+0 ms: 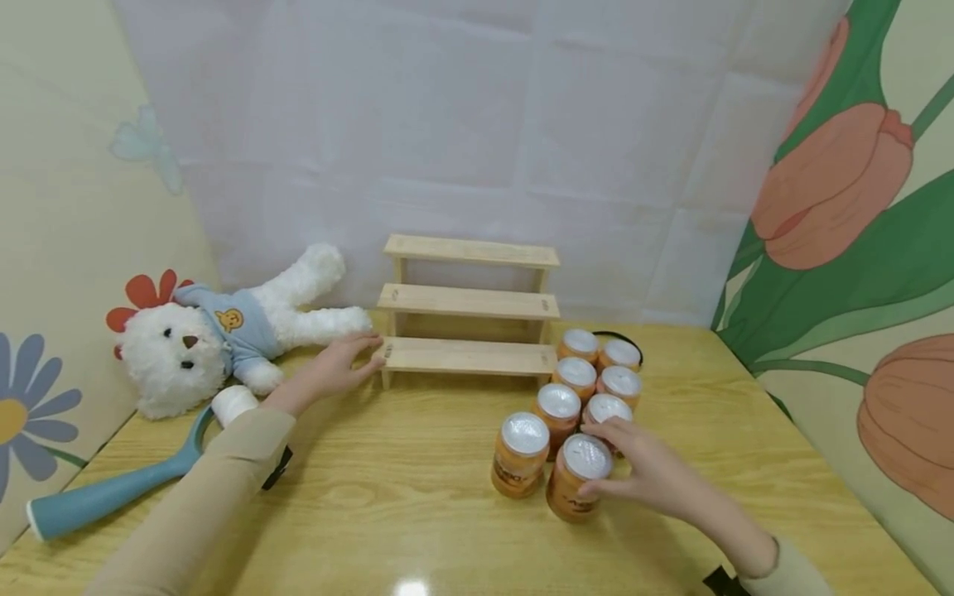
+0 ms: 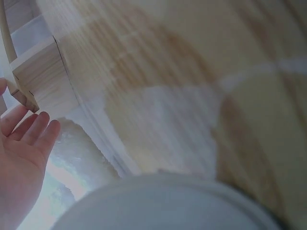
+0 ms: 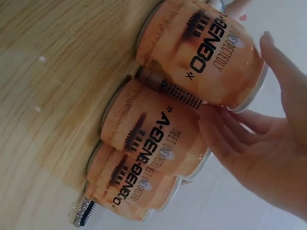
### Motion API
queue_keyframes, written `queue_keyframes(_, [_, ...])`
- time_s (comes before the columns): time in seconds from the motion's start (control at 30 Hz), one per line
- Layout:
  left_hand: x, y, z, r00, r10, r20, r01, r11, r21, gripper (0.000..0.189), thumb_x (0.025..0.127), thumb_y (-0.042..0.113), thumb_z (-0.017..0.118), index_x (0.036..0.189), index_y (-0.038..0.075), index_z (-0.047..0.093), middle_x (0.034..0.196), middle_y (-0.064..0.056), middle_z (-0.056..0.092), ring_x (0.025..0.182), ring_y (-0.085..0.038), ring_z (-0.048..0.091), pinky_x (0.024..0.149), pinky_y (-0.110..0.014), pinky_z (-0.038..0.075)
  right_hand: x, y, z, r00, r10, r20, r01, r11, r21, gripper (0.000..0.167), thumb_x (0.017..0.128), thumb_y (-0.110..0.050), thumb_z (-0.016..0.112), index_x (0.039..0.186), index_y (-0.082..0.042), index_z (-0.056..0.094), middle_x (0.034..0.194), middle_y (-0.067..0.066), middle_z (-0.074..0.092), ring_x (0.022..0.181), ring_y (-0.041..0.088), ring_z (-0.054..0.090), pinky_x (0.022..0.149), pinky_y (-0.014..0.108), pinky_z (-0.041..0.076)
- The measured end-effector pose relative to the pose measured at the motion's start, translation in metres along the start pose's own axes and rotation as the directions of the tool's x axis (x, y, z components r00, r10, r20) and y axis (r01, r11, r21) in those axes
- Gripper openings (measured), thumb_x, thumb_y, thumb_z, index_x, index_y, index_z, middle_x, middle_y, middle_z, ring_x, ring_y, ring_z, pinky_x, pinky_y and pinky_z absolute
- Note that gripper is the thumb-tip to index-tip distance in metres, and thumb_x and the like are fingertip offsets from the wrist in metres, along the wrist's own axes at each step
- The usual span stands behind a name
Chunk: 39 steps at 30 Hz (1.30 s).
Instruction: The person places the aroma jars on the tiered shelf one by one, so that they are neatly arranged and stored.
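In the head view, my left hand (image 1: 335, 368) touches the left end of the lowest step of a three-tier wooden stand (image 1: 469, 356). The left wrist view shows the fingers of that left hand (image 2: 24, 153) loosely bent beside the end of a wooden board (image 2: 24, 98). My right hand (image 1: 652, 472) grips the nearest orange can (image 1: 574, 488), thumb on the near side and fingers behind. This can (image 3: 206, 52) stands upright on the table. Several matching cans (image 1: 559, 406) with silvery tops stand in two rows behind and beside it.
A white plush toy (image 1: 246, 323) in a blue shirt lies left of the stand. In front of it is a blue-handled tool with a white roll (image 1: 119, 488). A thin black loop (image 1: 622, 338) curves behind the far cans. White cloth (image 1: 462, 124) hangs behind the wooden table.
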<state>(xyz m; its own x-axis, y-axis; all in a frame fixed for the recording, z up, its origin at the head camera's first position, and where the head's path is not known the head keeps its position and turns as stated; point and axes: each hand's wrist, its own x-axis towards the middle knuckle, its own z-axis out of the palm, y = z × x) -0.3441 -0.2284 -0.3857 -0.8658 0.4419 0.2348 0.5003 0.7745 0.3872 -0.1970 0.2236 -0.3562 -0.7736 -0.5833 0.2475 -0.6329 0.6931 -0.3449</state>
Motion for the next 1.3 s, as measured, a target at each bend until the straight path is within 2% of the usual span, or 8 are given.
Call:
queue_keyframes(0.13, [0.0,-0.002,0.001,1.0,0.002,-0.009,-0.003,1.0,-0.02,0.052,0.098,0.027,0.051,0.135,-0.008,0.044,0.14,-0.032,0.038,0.131,-0.048,0.032,0.108,-0.059,0.029,-0.001,0.001,0.002,0.999,-0.013,0.03,0.011,0.999,0.046,0.074,0.077,-0.042,0.074,0.132,0.002,0.051,0.13,0.02,0.056,0.116,0.033,0.056,0.092,0.049,0.049])
queue_keyframes(0.27, [0.0,-0.002,0.001,1.0,0.012,-0.021,-0.013,0.999,-0.035,0.051,0.097,0.025,0.053,0.134,-0.009,0.045,0.139,-0.032,0.039,0.131,-0.048,0.032,0.108,-0.059,0.03,-0.001,0.0,0.003,0.999,0.026,0.032,-0.029,0.995,0.096,0.076,0.075,-0.043,0.076,0.13,0.005,0.052,0.128,0.021,0.057,0.112,0.031,0.059,0.09,0.044,0.051])
queue_keyframes(0.47, [-0.001,-0.003,0.0,1.0,0.007,-0.026,-0.008,0.997,-0.074,0.052,0.097,0.026,0.054,0.134,-0.01,0.045,0.139,-0.032,0.039,0.131,-0.048,0.033,0.107,-0.059,0.031,0.0,0.0,0.003,0.996,0.081,0.034,-0.085,0.982,0.167,0.072,0.068,-0.042,0.081,0.12,0.001,0.058,0.113,0.01,0.064,0.095,0.018,0.063,0.079,0.028,0.055])
queue_keyframes(0.63, [-0.001,-0.004,0.001,1.0,0.005,-0.029,-0.008,0.996,-0.088,0.052,0.096,0.025,0.055,0.134,-0.01,0.045,0.139,-0.032,0.04,0.13,-0.047,0.035,0.106,-0.058,0.033,-0.002,-0.002,-0.004,0.997,0.069,0.031,-0.074,0.978,0.192,0.065,0.068,-0.041,0.083,0.117,-0.005,0.06,0.106,0.001,0.065,0.091,0.009,0.061,0.076,0.025,0.055])
queue_keyframes(0.77, [-0.002,-0.002,0.001,1.0,-0.001,-0.019,-0.001,0.995,-0.095,0.053,0.097,0.027,0.054,0.134,-0.009,0.045,0.14,-0.032,0.039,0.131,-0.047,0.034,0.107,-0.058,0.032,-0.003,-0.005,-0.018,0.997,0.074,0.037,-0.081,0.97,0.228,0.058,0.07,-0.04,0.081,0.117,-0.013,0.059,0.104,-0.005,0.064,0.091,0.005,0.06,0.076,0.026,0.054])
queue_keyframes(1.07, [0.001,0.004,0.003,1.0,-0.006,-0.01,0.005,0.996,-0.091,0.054,0.097,0.027,0.053,0.136,-0.008,0.043,0.141,-0.031,0.038,0.132,-0.046,0.033,0.108,-0.057,0.031,0.003,-0.014,-0.047,0.997,0.017,-0.081,0.0,0.98,0.199,0.056,0.07,-0.027,0.083,0.12,-0.015,0.06,0.108,-0.003,0.065,0.09,0.001,0.059,0.075,0.025,0.054])
queue_keyframes(1.17, [0.0,0.003,0.003,1.0,-0.005,-0.012,0.004,0.996,-0.093,0.054,0.097,0.028,0.053,0.136,-0.008,0.043,0.141,-0.031,0.038,0.131,-0.046,0.034,0.107,-0.057,0.032,0.012,-0.015,-0.054,0.995,0.03,-0.097,-0.009,0.977,0.214,0.055,0.073,-0.024,0.082,0.122,-0.014,0.06,0.108,-0.002,0.065,0.09,0.002,0.059,0.076,0.026,0.054])
queue_keyframes(1.3, [-0.002,0.0,0.001,1.0,-0.015,-0.017,0.013,0.996,-0.088,0.054,0.097,0.028,0.053,0.136,-0.008,0.043,0.141,-0.031,0.038,0.13,-0.046,0.036,0.107,-0.056,0.034,0.027,-0.017,-0.06,0.99,0.092,-0.111,-0.062,0.965,0.254,0.055,0.076,-0.022,0.079,0.126,-0.009,0.059,0.111,0.002,0.064,0.09,0.005,0.059,0.077,0.026,0.054])
